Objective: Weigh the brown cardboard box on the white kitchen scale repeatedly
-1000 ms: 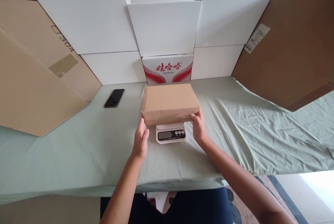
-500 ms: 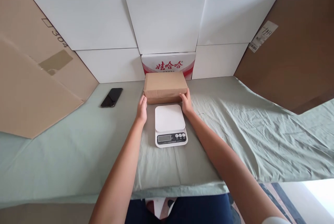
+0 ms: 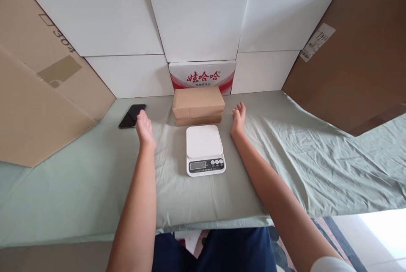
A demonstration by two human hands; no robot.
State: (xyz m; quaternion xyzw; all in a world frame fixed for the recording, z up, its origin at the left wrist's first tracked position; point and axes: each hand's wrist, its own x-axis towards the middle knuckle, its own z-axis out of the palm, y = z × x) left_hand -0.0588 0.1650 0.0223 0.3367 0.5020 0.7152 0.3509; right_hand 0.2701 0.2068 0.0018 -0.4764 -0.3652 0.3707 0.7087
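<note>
Head view, the only one I have. Box [image 3: 198,103] sits at centre frame, slightly above the middle, flat on the green cloth [image 3: 285,153]. Plain brown cardboard, closed, low and rectangular, long side across the frame. Top face is smooth and unmarked; the front face shows a darker seam running along its lower part. Its back edge is against or just before the red-and-white carton [image 3: 202,75]; I cannot tell which.

Scale [image 3: 204,149] lies just below the box in the frame, white, its platform bare, display and three buttons on the near strip. A narrow strip of cloth shows between scale and box.

Left hand [image 3: 145,125] is left of the box, apart from it, open, fingers spread loosely, holding nothing. Its fingertips overlap the phone [image 3: 131,116], dark and flat on the cloth, centre left; contact I cannot confirm.

Right hand [image 3: 238,117] is just right of the box, open, fingers up, holding nothing, a small gap between them.

White boards [image 3: 196,22] fill the upper frame; brown cardboard sheets [image 3: 355,52] lean at both sides.
</note>
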